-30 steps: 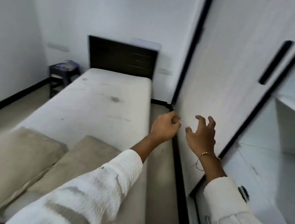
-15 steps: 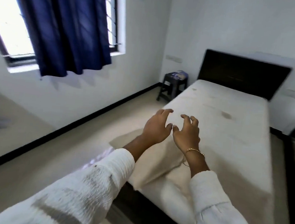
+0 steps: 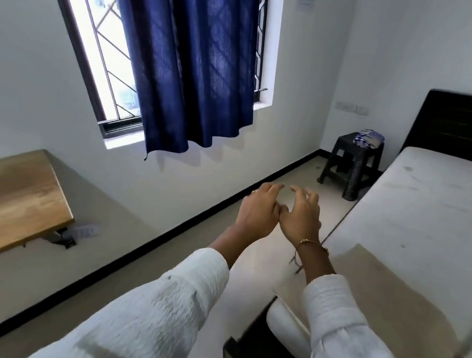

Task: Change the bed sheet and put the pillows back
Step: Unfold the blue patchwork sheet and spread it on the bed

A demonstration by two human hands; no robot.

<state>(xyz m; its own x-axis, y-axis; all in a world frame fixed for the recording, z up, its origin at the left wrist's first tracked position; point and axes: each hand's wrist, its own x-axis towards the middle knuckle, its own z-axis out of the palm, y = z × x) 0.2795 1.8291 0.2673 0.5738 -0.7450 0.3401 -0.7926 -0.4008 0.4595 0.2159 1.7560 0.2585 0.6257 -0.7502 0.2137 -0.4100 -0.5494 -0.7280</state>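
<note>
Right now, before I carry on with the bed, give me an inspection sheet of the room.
Surface: mattress bare and stained, no sheet on it.
Job's things: tan pillow lies at the near end of the mattress; folded blue-white cloth sits on the black stool.
Clutter: wooden tabletop at left.
Hands: left hand and right hand held out over the floor, both empty, fingers loosely curled.
Cables: nothing seen.
Surroundings: blue curtain over the window, dark headboard, wall switches.
</note>
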